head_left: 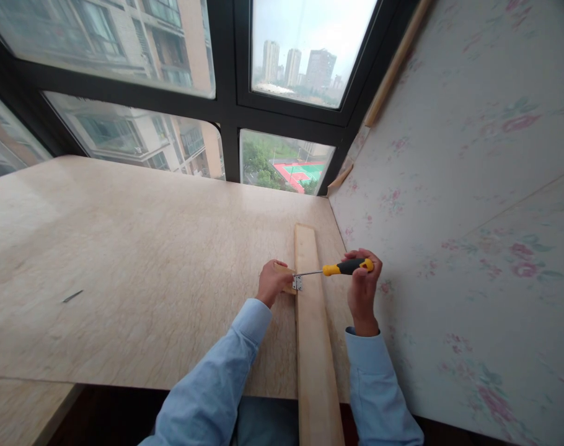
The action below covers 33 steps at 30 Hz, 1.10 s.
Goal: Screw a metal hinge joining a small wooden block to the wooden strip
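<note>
right grip (pixel 364 288): was clamped on screwdriver (pixel 348 267); left grip (pixel 271 282): held wood block (pixel 288 290); between grips, hinge (pixel 299 284) lay at plank (pixel 315 347) edge, fastening seemingly unfinished.

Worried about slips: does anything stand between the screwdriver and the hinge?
Nothing visible does: from the right hand, the screwdriver reaches over the board to the hinge. The left hand is close beside the hinge, on the other side.
</note>
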Available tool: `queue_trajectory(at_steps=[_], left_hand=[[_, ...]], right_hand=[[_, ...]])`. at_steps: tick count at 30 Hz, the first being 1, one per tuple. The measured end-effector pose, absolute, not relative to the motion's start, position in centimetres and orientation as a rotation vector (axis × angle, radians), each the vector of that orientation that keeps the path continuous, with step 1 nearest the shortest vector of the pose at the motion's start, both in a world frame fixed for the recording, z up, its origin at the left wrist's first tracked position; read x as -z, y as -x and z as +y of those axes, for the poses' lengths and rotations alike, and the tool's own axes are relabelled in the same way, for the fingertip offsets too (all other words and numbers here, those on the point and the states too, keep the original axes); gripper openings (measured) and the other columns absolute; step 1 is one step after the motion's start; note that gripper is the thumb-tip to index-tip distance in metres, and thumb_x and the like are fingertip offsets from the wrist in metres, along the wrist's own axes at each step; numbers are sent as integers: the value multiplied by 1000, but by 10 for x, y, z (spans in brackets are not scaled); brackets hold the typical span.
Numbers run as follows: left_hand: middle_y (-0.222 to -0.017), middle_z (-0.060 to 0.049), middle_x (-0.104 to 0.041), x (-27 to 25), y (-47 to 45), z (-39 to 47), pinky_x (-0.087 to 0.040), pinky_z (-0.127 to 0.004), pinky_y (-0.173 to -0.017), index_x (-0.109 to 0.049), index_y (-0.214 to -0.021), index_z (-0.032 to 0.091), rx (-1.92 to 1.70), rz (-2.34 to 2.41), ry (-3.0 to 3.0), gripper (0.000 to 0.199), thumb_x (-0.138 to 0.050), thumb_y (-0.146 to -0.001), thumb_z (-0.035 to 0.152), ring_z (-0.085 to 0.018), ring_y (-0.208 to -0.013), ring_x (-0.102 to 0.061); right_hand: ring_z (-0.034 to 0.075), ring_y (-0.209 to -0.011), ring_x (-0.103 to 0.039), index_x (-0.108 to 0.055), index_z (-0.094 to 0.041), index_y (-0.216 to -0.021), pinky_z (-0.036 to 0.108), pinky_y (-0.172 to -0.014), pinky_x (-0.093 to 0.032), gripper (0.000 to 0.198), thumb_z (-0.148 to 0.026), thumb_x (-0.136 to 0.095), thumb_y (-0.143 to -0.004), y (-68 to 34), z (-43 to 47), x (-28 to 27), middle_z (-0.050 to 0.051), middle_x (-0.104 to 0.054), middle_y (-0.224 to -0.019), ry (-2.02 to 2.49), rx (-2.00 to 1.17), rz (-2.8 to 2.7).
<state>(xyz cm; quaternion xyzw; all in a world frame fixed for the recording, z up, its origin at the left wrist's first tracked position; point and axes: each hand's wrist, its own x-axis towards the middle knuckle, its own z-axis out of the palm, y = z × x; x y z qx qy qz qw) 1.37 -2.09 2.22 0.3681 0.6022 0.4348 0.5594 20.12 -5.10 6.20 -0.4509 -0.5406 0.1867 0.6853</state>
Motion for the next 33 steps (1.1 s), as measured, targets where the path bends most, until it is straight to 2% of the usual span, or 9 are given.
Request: queue_trajectory(at_steps=[3,6,12,17,21,25,29,31,33], left_hand=[[-67,1,-58,-23,-14,-22,-42,-20,-43,-58,-87,16,-1031,1396,-839,41,-70,-48,12,-14,-55,-57],[-66,1,-58,-23,-13,-22,-42,-21,-42,-57,-85,16,-1038,1369,-812,40,-70,-48,12,-14,-55,-56],[-62,3,-58,-22,-12,-24,-43,-21,-45,-56,-80,16,-1086,1325,-740,38,-71,-46,8,-13,-54,-56],[-62,3,-59,-20,-11,-25,-45,-22,-48,-56,-81,16,-1109,1279,-691,40,-72,-45,7,-13,-55,-57],[-63,3,-60,-19,-11,-26,-46,-22,-50,-56,-80,16,-1110,1268,-662,39,-72,-46,6,-13,-55,-58],[-63,3,-59,-18,-13,-27,-45,-21,-50,-56,-80,16,-1124,1282,-685,38,-71,-47,8,-13,-55,-58],[-63,4,-59,-18,-15,-28,-43,-21,-49,-58,-83,16,-1145,1340,-784,37,-71,-48,12,-13,-56,-58],[-63,4,-59,-18,-15,-28,-43,-21,-49,-58,-83,16,-1147,1352,-804,37,-71,-49,12,-13,-57,-59],[-64,3,-59,-19,-14,-28,-44,-21,-49,-58,-84,16,-1145,1335,-787,37,-71,-49,12,-13,-57,-58]], right_hand=[[24,-118,-56,-44,-30,-127,49,-94,-49,44,-47,-55,-87,-198,-54,-69,8,-56,-128,847,-684,-1199],[26,-129,-49,-47,-31,-126,54,-100,-46,47,-39,-63,-82,-197,-57,-78,7,-56,-133,751,-865,-1215],[23,-99,-67,-54,-26,-116,50,-92,-52,37,-33,-68,-83,-196,-59,-77,6,-64,-113,881,-807,-1275],[19,-88,-61,-53,-23,-97,40,-85,-54,46,-42,-82,-67,-192,-48,-73,2,-59,-95,1050,-444,-1301],[21,-107,-58,-44,-26,-124,45,-95,-49,48,-49,-62,-85,-188,-43,-85,8,-56,-116,1065,-555,-1456],[24,-133,-44,-31,-33,-139,50,-103,-45,61,-40,-62,-87,-188,-46,-103,10,-44,-142,908,-854,-1560],[24,-112,-62,-47,-28,-128,48,-96,-51,50,-39,-68,-83,-189,-47,-118,9,-62,-122,1003,-941,-1633],[22,-91,-66,-57,-25,-111,40,-82,-56,43,-42,-74,-76,-187,-44,-123,5,-67,-102,1156,-769,-1653],[18,-72,-62,-59,-22,-92,32,-67,-54,39,-47,-80,-68,-184,-38,-127,0,-64,-81,1317,-504,-1664]])
